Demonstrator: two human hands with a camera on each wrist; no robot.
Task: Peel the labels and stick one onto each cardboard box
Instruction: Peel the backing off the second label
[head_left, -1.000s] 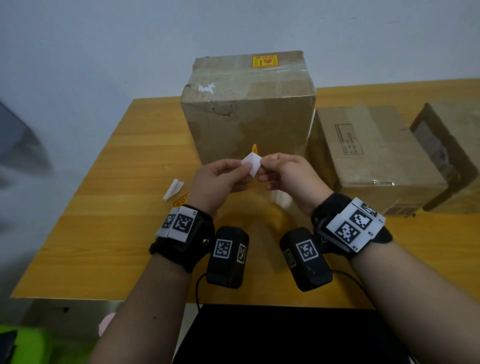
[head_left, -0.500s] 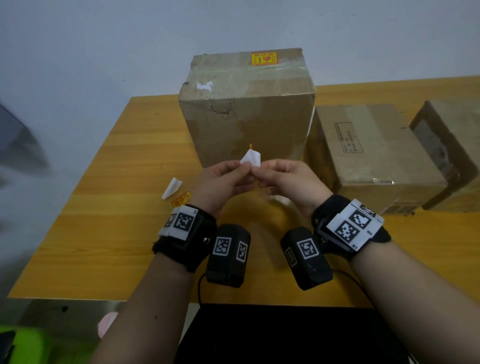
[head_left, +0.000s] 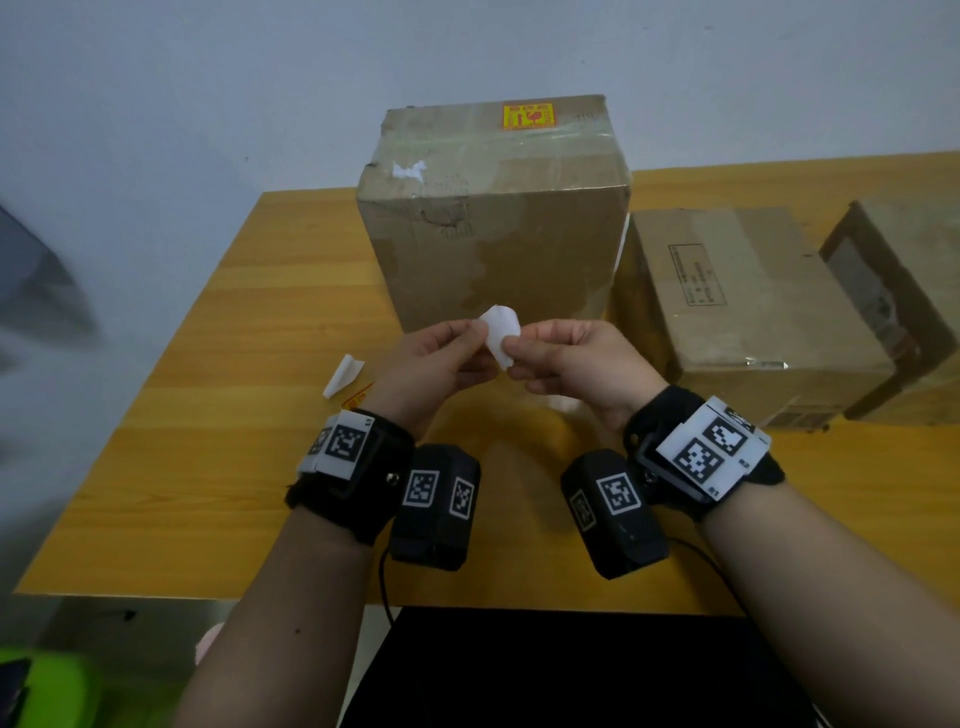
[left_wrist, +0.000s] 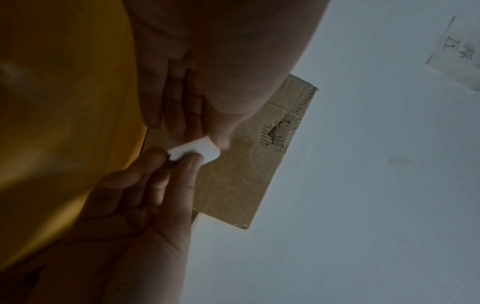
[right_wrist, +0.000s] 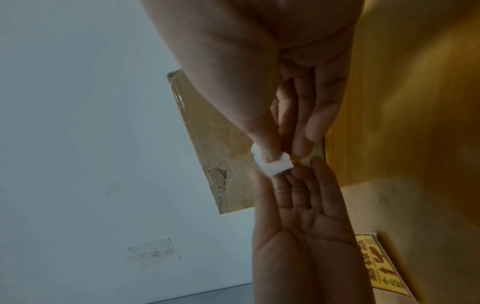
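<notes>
Both hands meet in front of the tall cardboard box (head_left: 493, 223), just above the wooden table (head_left: 218, 415). Between them is a small white label piece (head_left: 500, 332), curled, white side toward me. My left hand (head_left: 475, 332) pinches its left edge; my right hand (head_left: 511, 345) pinches its right lower edge. In the left wrist view the label piece (left_wrist: 194, 151) sits between the two hands' fingertips. The right wrist view shows the label piece (right_wrist: 275, 164) with an orange sliver (right_wrist: 294, 159) beside it. The tall box carries a yellow label (head_left: 528, 115) on top.
A flat cardboard box (head_left: 737, 301) lies right of the tall one, and a third box (head_left: 904, 270) at the far right. A loose white backing strip (head_left: 343, 375) and a yellow label (head_left: 358, 400) lie on the table left of my left hand.
The white piece has gone from a flat folded flap to a rounded curl between the fingertips. The orange tip seen behind it earlier no longer shows in the head view.
</notes>
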